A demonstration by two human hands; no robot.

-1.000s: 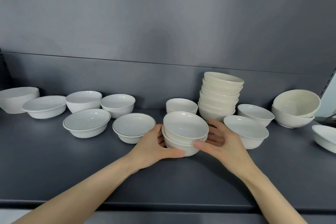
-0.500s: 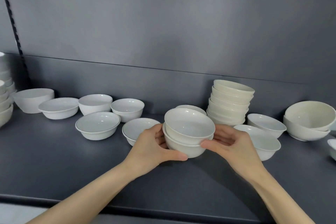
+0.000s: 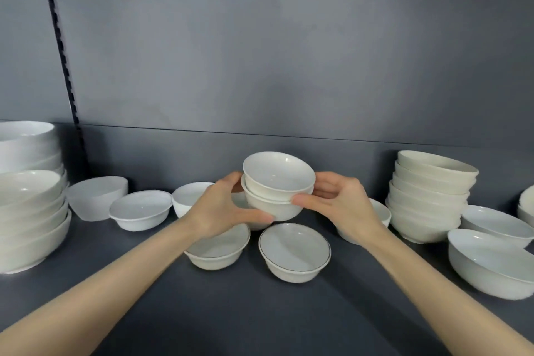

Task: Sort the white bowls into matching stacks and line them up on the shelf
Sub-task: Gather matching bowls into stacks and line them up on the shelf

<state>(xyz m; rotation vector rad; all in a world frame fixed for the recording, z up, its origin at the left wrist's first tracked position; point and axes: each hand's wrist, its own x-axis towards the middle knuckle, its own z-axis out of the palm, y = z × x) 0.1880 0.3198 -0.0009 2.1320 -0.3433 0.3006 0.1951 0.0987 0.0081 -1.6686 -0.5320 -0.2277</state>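
A stack of two small white bowls [image 3: 277, 191] is held in the air above the dark shelf [image 3: 289, 312]. My left hand [image 3: 222, 208] grips its left side and my right hand [image 3: 338, 205] grips its right side, thumbs in front. Under the stack two rimmed bowls stand on the shelf, one partly hidden by my left wrist [image 3: 219, 251], the other with a thin dark rim line [image 3: 294, 253]. A tall stack of cream bowls [image 3: 427, 196] stands at the right. Another small bowl [image 3: 381, 214] is half hidden behind my right hand.
Large stacked white bowls [image 3: 29, 211] fill the left edge. Behind my left hand stand a deep bowl [image 3: 98, 199], a shallow bowl [image 3: 141, 214] and another bowl [image 3: 190, 199]. Wide bowls [image 3: 491, 266] lie at the right. The grey back wall [image 3: 289, 81] is close behind.
Both hands have lifted the two-bowl stack off the shelf and carried it left, above the two rimmed bowls. The view has swung left, bringing the large stacks at the left into sight.
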